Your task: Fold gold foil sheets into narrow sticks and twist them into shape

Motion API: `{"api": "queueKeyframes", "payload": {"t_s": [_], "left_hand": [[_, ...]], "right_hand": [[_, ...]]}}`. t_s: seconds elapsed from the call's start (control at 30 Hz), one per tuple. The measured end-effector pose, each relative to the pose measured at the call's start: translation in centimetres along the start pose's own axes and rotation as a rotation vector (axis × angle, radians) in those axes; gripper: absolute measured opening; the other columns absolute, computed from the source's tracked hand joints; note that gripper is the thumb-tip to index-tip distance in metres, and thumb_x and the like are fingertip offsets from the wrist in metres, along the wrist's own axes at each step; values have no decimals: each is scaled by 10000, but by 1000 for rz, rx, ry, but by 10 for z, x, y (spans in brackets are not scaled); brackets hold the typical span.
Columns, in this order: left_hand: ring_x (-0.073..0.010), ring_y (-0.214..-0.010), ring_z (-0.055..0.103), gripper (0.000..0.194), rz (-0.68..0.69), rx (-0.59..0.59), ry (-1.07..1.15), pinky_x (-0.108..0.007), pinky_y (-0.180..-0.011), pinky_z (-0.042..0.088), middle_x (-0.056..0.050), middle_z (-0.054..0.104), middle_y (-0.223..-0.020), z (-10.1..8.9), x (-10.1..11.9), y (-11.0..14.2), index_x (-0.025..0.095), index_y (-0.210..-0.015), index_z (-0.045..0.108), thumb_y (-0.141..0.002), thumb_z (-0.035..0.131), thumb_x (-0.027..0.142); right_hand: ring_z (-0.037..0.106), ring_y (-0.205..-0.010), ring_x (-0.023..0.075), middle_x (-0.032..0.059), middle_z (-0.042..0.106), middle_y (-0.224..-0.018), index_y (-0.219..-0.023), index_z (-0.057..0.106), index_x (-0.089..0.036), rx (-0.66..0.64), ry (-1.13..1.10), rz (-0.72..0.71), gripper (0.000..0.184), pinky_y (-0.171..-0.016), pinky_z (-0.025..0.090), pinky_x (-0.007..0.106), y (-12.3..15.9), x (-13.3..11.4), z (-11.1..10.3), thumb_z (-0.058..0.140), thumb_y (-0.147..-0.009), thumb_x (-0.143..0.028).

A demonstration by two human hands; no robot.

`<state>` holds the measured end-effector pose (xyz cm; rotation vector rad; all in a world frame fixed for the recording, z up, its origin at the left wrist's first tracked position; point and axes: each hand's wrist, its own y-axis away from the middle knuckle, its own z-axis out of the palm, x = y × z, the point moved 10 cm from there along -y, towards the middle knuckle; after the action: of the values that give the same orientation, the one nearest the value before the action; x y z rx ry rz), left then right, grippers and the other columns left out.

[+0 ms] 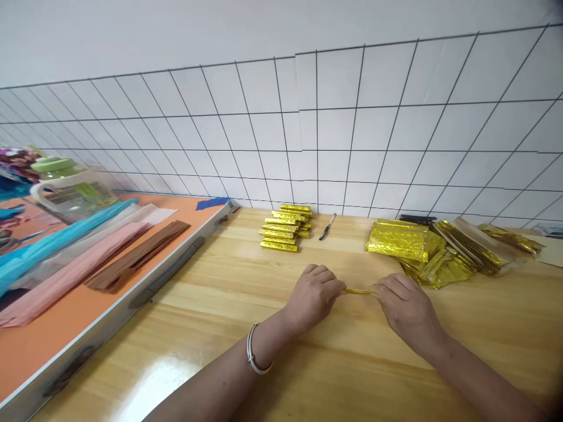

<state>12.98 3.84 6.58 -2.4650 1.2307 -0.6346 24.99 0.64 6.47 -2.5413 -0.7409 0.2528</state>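
A thin folded strip of gold foil [357,291] stretches between my two hands, just over the wooden table. My left hand [313,296], with a silver bangle at the wrist, pinches the strip's left end. At the other end, the fingers of my right hand [407,308] are closed on it. Behind my left hand lies a stack of folded gold foil bundles [284,230]. Flat gold foil sheets [398,239] are piled behind my right hand, with crumpled foil [440,264] spilling out beside them.
A pen [328,227] lies near the wall, right of the stack. On the left, an orange board [176,220] with a raised edge carries brown [141,255], pink [83,264] and blue [65,237] crepe paper. A jug with a green lid [73,187] stands farther back.
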Motion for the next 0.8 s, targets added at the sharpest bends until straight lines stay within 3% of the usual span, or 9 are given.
{"api": "queueKeyframes", "payload": {"t_s": [0.17,0.33,0.6,0.8], "left_hand": [[-163,-742,464,184,59,37,-31,-310,-685,309,-27,569,-711,7,6,0,184,-898,626,-857,460,115],[-164,-727,461,187,74,57,-27,-312,-690,312,-24,561,-690,5,8,-1,182,-917,626,-847,468,109],[-157,-739,521,141,-43,59,192,-279,-680,361,-45,615,-754,-10,-28,-1,170,-905,644,-876,508,194],[-160,-721,538,142,-96,165,347,-278,-681,398,-52,623,-737,-20,-34,4,159,-886,661,-864,525,190]], "right_hand": [[484,-913,216,66,627,-938,-1005,606,-176,-12,-30,-9,163,-775,358,350,-14,-10,10,505,-877,-178],[458,-701,166,26,586,-687,-839,623,-171,-32,-24,-48,184,-663,323,321,-28,-28,19,454,-882,-111],[491,-706,154,32,618,-697,-890,649,-161,27,-63,-48,175,-677,329,305,-27,-18,17,477,-884,-126],[500,-695,156,35,630,-700,-908,656,-160,45,-65,-41,171,-684,341,308,-27,-18,11,486,-888,-152]]}}
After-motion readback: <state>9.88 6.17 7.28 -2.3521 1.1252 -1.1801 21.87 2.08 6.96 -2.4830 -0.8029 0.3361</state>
